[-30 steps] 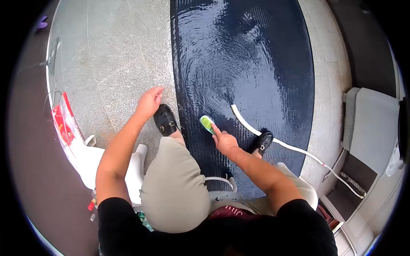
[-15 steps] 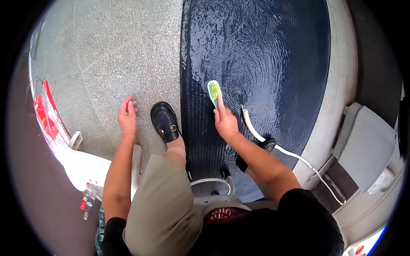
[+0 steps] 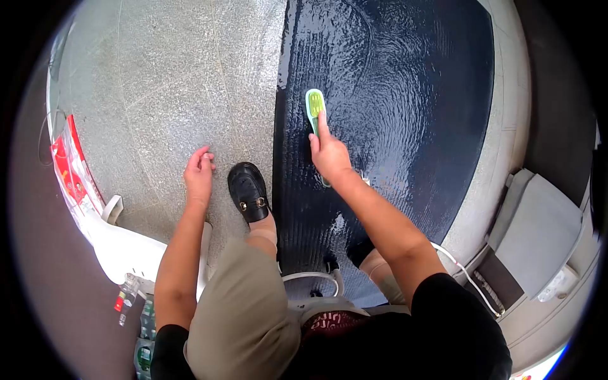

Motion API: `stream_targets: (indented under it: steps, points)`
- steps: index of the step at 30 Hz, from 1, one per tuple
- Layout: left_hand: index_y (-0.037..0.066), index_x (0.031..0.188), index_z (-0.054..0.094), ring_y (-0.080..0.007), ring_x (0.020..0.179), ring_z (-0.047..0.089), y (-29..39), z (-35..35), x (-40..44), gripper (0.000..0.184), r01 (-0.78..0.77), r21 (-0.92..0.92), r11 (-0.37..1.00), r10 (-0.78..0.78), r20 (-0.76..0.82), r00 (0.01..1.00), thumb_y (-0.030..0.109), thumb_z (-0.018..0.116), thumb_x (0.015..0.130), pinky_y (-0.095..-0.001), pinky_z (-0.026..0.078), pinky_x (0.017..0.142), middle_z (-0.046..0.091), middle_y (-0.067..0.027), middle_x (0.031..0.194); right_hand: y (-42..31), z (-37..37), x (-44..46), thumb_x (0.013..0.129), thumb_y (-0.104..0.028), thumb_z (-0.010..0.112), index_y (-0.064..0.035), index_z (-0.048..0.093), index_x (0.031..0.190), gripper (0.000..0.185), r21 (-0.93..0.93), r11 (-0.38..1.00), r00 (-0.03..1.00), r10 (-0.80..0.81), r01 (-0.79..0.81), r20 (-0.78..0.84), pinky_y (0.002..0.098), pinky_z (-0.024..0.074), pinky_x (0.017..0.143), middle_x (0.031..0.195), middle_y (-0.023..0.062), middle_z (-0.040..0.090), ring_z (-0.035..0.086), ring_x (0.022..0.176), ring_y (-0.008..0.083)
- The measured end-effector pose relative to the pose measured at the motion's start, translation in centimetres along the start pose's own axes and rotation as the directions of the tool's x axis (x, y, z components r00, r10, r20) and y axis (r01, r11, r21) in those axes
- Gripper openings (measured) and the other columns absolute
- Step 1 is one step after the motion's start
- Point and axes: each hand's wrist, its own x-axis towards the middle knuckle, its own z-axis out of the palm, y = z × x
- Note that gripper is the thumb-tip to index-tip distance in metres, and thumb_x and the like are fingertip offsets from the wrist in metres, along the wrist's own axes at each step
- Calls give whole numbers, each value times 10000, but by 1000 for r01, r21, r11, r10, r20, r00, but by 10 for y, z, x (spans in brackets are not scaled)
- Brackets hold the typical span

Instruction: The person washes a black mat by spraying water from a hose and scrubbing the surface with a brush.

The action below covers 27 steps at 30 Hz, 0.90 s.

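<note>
My right hand [image 3: 330, 154] is wrapped round a pale green scrubbing brush [image 3: 315, 103] with yellow-green marking on its head, index finger stretched along its back. The brush lies against a wet, dark ribbed mat [image 3: 392, 114]. Beyond the wrist, my forearm covers most of a white hose [image 3: 465, 269]. Over the speckled grey floor [image 3: 171, 82], my left hand [image 3: 199, 171] hangs with loosely bent fingers and nothing in it. A black loafer [image 3: 247, 192] on one foot stands between that hand and the mat's edge.
At left are a white curved object [image 3: 130, 250], a red and white plastic bag [image 3: 71, 168] and packed bottles [image 3: 145, 348]. A grey box-like unit [image 3: 538, 225] stands at right. White tubing [image 3: 308, 275] curves near my seat. Water covers much of the mat.
My right hand and the brush have moved up, farther along the mat. The hose's free end has slipped mostly behind my right forearm. My left hand has shifted slightly to the right.
</note>
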Motion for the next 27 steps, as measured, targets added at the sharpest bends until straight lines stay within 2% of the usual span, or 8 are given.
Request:
stream_targets:
  steps: [4, 9, 10, 12, 17, 21, 24, 27]
  points:
    - [44, 1180, 611, -73, 719, 559, 4, 5, -1, 248, -20, 48, 999, 17, 68, 998, 121, 493, 975, -225, 485, 682, 648, -33, 947, 3, 18, -56, 901, -241, 584, -142, 277, 1485, 667, -150, 966, 977, -212, 211, 13, 440, 502, 482, 635, 174, 581, 590, 501, 332]
    - [45, 1150, 628, -76, 711, 565, 3, 1, -3, 229, -41, 12, 999, 39, 122, 992, 102, 515, 959, -228, 486, 667, 658, -38, 925, -49, -46, 103, 956, -284, 446, -136, 361, 1434, 508, -185, 982, 999, -48, 46, -4, 474, 514, 739, 854, 202, 672, 658, 784, 373]
    - [45, 1148, 628, -77, 712, 567, 8, -3, 0, 228, -47, 67, 997, 40, 111, 993, 104, 517, 958, -228, 487, 671, 659, -37, 924, -64, -69, 175, 955, -281, 446, -110, 328, 1447, 534, -168, 986, 982, -44, 12, -185, 477, 512, 749, 885, 207, 675, 661, 806, 375]
    - [45, 1145, 629, -78, 713, 569, 9, -8, 0, 226, -51, 117, 992, 39, 100, 994, 105, 520, 957, -228, 487, 675, 660, -37, 924, -61, -64, 170, 948, -280, 457, -86, 307, 1450, 559, -176, 984, 968, -70, 28, -239, 482, 512, 744, 867, 205, 676, 660, 786, 380]
    - [46, 1143, 628, -86, 712, 578, 10, 2, 16, 223, -11, 77, 997, 9, 33, 999, 114, 525, 957, -237, 496, 686, 662, -40, 941, -46, -23, 44, 915, -246, 535, -92, 268, 1469, 634, -155, 979, 989, -118, 130, 88, 486, 517, 621, 694, 221, 632, 632, 621, 386]
    - [53, 1127, 636, -91, 720, 591, 16, 14, 17, 213, -83, 95, 992, 76, 80, 994, 109, 528, 952, -241, 502, 701, 665, -45, 934, -47, -27, 38, 923, -265, 527, -104, 332, 1445, 580, -166, 970, 972, -144, 176, 187, 487, 518, 627, 740, 225, 645, 638, 635, 386]
    - [60, 1098, 644, -117, 773, 612, 35, 22, 22, 194, -192, 145, 971, 178, 103, 979, 90, 544, 934, -257, 504, 723, 662, -68, 945, -88, -76, 180, 953, -301, 432, -91, 303, 1458, 561, -207, 978, 999, -27, 21, -27, 428, 506, 830, 1000, 165, 680, 643, 956, 349]
    - [63, 1063, 649, -196, 860, 628, 57, 24, 30, 183, -354, 277, 893, 332, 125, 935, 63, 564, 901, -311, 507, 770, 649, -100, 979, -86, -86, 233, 957, -318, 428, -95, 290, 1459, 566, -107, 994, 981, -17, -3, -191, 471, 490, 845, 970, 224, 671, 635, 939, 390]
